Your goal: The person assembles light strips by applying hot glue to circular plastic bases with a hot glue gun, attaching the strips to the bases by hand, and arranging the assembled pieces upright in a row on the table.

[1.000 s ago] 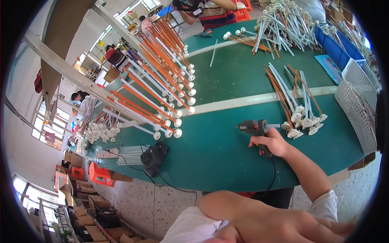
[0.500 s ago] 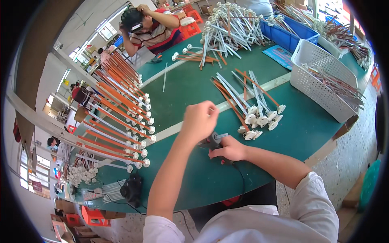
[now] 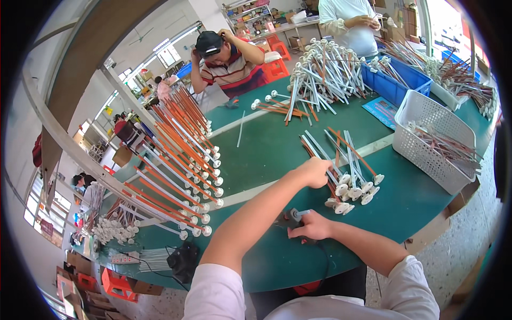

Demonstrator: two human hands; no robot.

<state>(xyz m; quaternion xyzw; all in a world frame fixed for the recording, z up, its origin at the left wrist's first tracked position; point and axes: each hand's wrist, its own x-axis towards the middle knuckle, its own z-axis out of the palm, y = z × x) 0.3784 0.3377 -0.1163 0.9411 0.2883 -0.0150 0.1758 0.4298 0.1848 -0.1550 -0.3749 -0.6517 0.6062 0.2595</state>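
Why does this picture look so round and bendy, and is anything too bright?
In the head view, the fisheye lens leaves black corners and bends the edge of the green table; in that view too, the opening at upper right glares white.

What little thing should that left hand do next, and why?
Maybe the left hand should lift one from this bunch of white-ended sticks: it is at their edge, though I can't tell whether it pinches any, and the right hand holds the glue gun.

Dark glue gun (image 3: 292,216), gripped; orange and white disc-ended rods (image 3: 354,191) lying bunched beyond.
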